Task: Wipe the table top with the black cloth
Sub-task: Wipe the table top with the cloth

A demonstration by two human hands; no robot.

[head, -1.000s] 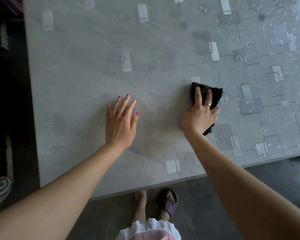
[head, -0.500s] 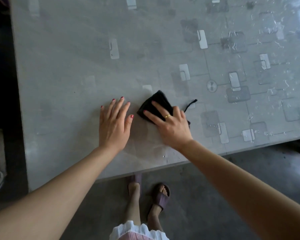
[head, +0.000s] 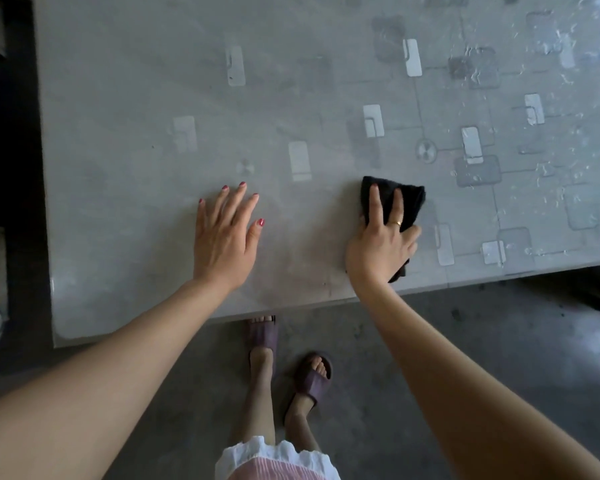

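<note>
A grey table top (head: 136, 109) with a pattern of pale and dark squares fills the upper part of the head view. The black cloth (head: 411, 199) lies bunched on it near the front edge. My right hand (head: 383, 242) presses down on the cloth with straight fingers spread over it; a corner of cloth sticks out under the wrist. My left hand (head: 226, 239) rests flat on the bare table to the left, fingers spread, about a hand's width from the cloth.
The table's front edge (head: 291, 308) runs just below both wrists. The right side of the top is wet with droplets (head: 548, 64). Below are the grey floor and my feet in purple sandals (head: 312, 377). A dark gap runs along the table's left side.
My right hand slid the cloth left until it nearly met the left hand, then back right to its present spot. The left hand stayed flat in place.
</note>
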